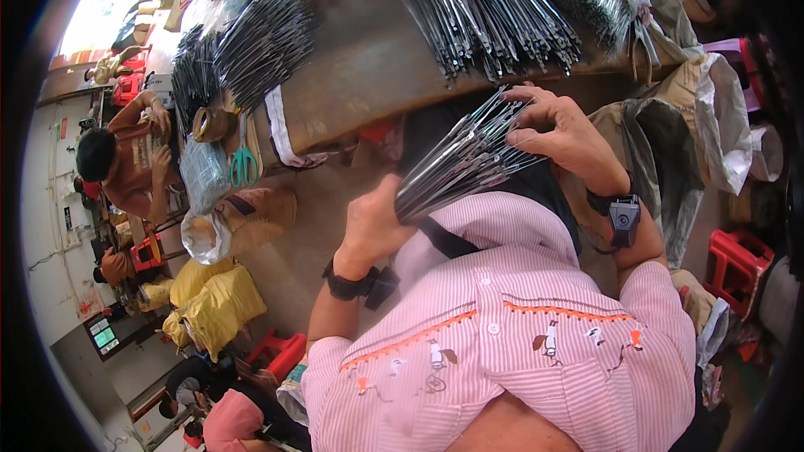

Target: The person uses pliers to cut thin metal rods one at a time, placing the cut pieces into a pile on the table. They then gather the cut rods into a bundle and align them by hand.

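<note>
Beyond right hand (563,129), bagged wires (589,2)

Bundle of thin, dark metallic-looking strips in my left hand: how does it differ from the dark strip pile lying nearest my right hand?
The bundle is gripped in the left hand; the pile lies on the brown table. The bundle is narrower, the pile spread wider. Both contain many long, slim strips.

A brown bench (356,59) with a scuffed top spans the upper view, grey-brown floor (314,197) showing below its near left corner. Beyond its left end stands a pale wall (42,234), with white light flooding in through an opening (96,12) higher up; a red stool (737,272) sits off its right end.
</note>
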`<action>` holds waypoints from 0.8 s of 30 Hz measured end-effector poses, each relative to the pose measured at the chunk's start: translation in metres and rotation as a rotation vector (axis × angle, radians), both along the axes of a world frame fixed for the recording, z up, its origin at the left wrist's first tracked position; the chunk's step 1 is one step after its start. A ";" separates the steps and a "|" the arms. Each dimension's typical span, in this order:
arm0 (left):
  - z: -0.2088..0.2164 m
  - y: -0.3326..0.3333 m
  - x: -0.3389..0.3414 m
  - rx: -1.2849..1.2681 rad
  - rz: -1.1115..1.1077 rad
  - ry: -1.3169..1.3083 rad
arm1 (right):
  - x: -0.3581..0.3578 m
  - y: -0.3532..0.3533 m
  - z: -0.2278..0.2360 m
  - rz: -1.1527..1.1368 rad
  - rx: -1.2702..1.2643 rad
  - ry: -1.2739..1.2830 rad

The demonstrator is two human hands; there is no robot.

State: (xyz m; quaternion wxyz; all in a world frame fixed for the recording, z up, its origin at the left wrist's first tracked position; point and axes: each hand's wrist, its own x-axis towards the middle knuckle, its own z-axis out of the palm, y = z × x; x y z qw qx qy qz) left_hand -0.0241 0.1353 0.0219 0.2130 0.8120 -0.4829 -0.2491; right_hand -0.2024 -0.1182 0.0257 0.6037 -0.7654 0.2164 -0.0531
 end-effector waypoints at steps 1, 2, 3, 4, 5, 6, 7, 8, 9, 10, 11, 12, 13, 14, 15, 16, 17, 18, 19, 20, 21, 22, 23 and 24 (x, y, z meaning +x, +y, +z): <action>0.001 0.000 0.000 0.000 -0.004 -0.005 | 0.001 0.000 -0.001 0.017 -0.004 -0.004; 0.001 0.000 0.000 0.003 -0.005 -0.016 | 0.002 -0.001 -0.002 0.015 0.011 0.004; 0.002 0.000 0.000 0.001 -0.009 -0.020 | 0.004 0.000 -0.003 0.018 0.016 -0.007; 0.003 0.000 0.000 0.001 -0.010 -0.029 | 0.003 0.001 -0.004 0.013 0.007 -0.028; 0.003 0.000 0.000 0.010 -0.007 -0.043 | 0.003 0.002 -0.005 -0.023 0.044 -0.047; 0.003 -0.001 0.000 0.004 -0.010 -0.039 | 0.002 0.004 -0.006 -0.067 0.068 -0.077; 0.003 -0.001 -0.001 0.007 -0.008 -0.039 | 0.001 0.005 -0.007 -0.110 0.091 -0.107; 0.003 -0.001 -0.001 0.012 -0.004 -0.046 | -0.001 0.004 -0.008 -0.132 0.157 -0.095; 0.003 -0.001 -0.001 0.013 -0.004 -0.028 | -0.002 0.002 -0.008 -0.155 0.223 -0.083; 0.002 -0.001 -0.001 0.017 -0.002 -0.017 | -0.003 0.000 -0.007 -0.180 0.280 -0.076; 0.002 -0.002 -0.001 0.032 0.005 -0.011 | -0.002 -0.001 -0.008 -0.174 0.181 -0.136; 0.002 -0.002 -0.002 0.019 0.005 0.025 | -0.003 -0.002 -0.008 -0.168 0.210 -0.153; 0.001 -0.003 -0.003 0.016 0.009 0.055 | -0.004 -0.003 -0.007 -0.175 0.228 -0.151; 0.001 -0.004 -0.004 0.015 0.012 0.079 | -0.005 -0.005 -0.006 -0.179 0.242 -0.146; 0.001 -0.004 -0.004 0.019 0.020 0.114 | -0.007 -0.008 -0.004 -0.192 0.260 -0.120; 0.001 -0.005 -0.004 0.025 0.027 0.141 | -0.009 -0.012 -0.002 -0.202 0.273 -0.091; 0.001 -0.005 -0.005 0.044 0.038 0.159 | -0.011 -0.014 -0.001 -0.235 0.271 -0.074; 0.001 -0.005 -0.005 0.045 0.039 0.193 | -0.012 -0.015 0.001 -0.242 0.250 -0.077; 0.001 -0.005 -0.005 0.058 0.044 0.216 | -0.014 -0.014 0.001 -0.271 0.214 -0.091; 0.001 -0.004 -0.005 0.075 0.046 0.219 | -0.015 -0.013 0.001 -0.286 0.169 -0.129; 0.000 -0.003 -0.005 0.069 0.048 0.267 | -0.018 -0.013 0.003 -0.328 0.129 -0.124; -0.001 -0.003 -0.004 0.066 0.047 0.294 | -0.021 -0.013 0.004 -0.354 0.080 -0.143; -0.002 -0.002 -0.004 0.085 0.049 0.300 | -0.025 -0.013 0.005 -0.380 0.031 -0.161; -0.004 -0.002 -0.004 0.067 0.045 0.330 | -0.029 -0.011 0.006 -0.368 0.043 -0.156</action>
